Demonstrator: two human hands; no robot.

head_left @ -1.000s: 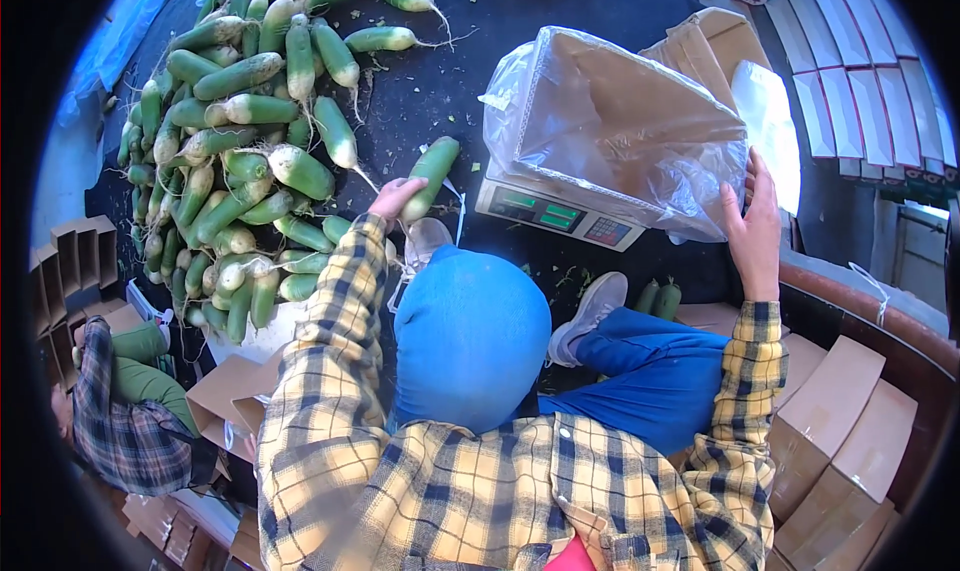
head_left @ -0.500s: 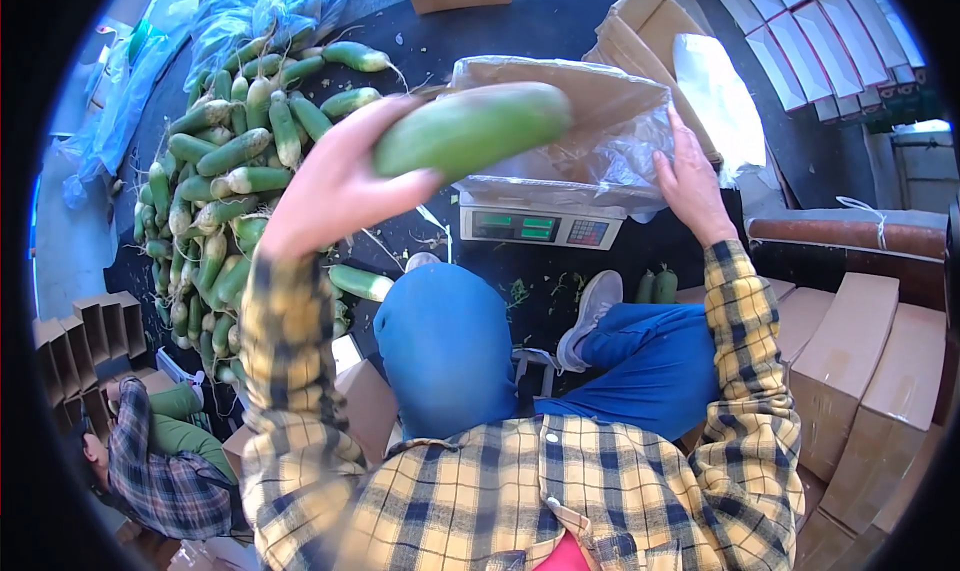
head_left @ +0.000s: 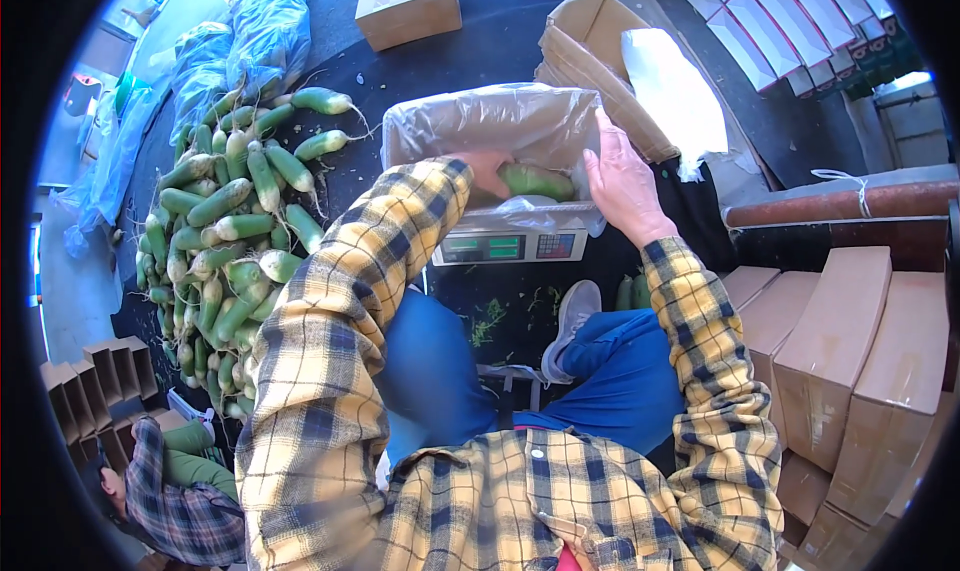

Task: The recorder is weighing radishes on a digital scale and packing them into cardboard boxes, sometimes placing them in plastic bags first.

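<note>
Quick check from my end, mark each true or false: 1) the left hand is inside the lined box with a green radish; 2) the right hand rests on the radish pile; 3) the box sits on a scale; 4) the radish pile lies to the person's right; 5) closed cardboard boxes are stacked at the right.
1) True: the left hand holds a green radish inside the plastic-lined box.
2) False: the right hand grips the box's right edge.
3) True: the box sits on a scale with green displays.
4) False: the radish pile lies to the person's left.
5) True: closed cardboard boxes are stacked at the right.
</note>
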